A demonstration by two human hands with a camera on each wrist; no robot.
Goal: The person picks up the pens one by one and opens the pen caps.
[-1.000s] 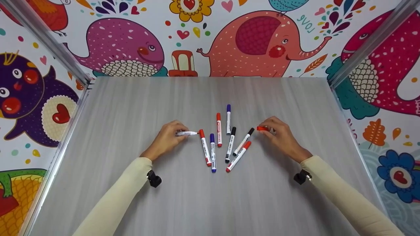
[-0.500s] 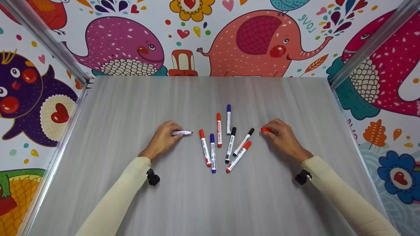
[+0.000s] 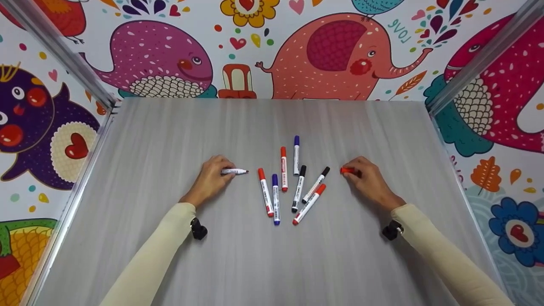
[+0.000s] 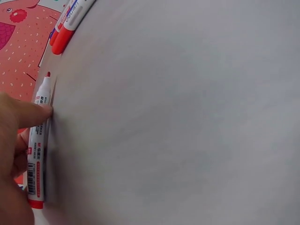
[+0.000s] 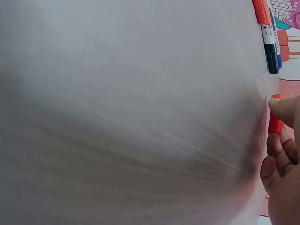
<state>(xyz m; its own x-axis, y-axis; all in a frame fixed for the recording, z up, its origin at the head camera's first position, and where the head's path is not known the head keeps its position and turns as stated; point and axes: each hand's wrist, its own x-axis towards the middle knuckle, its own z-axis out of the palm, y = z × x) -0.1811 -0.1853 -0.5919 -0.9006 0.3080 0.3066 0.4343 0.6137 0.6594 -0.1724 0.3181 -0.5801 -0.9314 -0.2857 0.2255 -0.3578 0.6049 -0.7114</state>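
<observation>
Pinched between thumb and fingers of my left hand (image 3: pixel 212 175) is an uncapped marker (image 4: pixel 38 145), white with a red end; its bare red tip points right, toward the other markers. My right hand (image 3: pixel 369 177) pinches a red marker cap (image 5: pixel 275 117) just above or on the tabletop; contact with it cannot be told. Between the hands lie several capped markers. Closest to the left hand is a red-capped marker (image 3: pixel 265 192), beside a blue-capped marker (image 3: pixel 276 199). On the right hand's side lie a black-capped marker (image 3: pixel 315 185) and a red-capped marker (image 3: pixel 309 205).
Farther back on the grey table (image 3: pixel 191 123) lie another red-capped marker (image 3: pixel 284 170) and another blue-capped marker (image 3: pixel 296 155). A second black-capped marker (image 3: pixel 298 189) rests near the middle. Printed cartoon panels (image 3: pixel 331 55) border the back and sides.
My left hand has drawn left with the uncapped marker, its tip now apart from the red-capped marker. My right hand has shifted slightly right and nearer with the cap. The lying markers stay put.
</observation>
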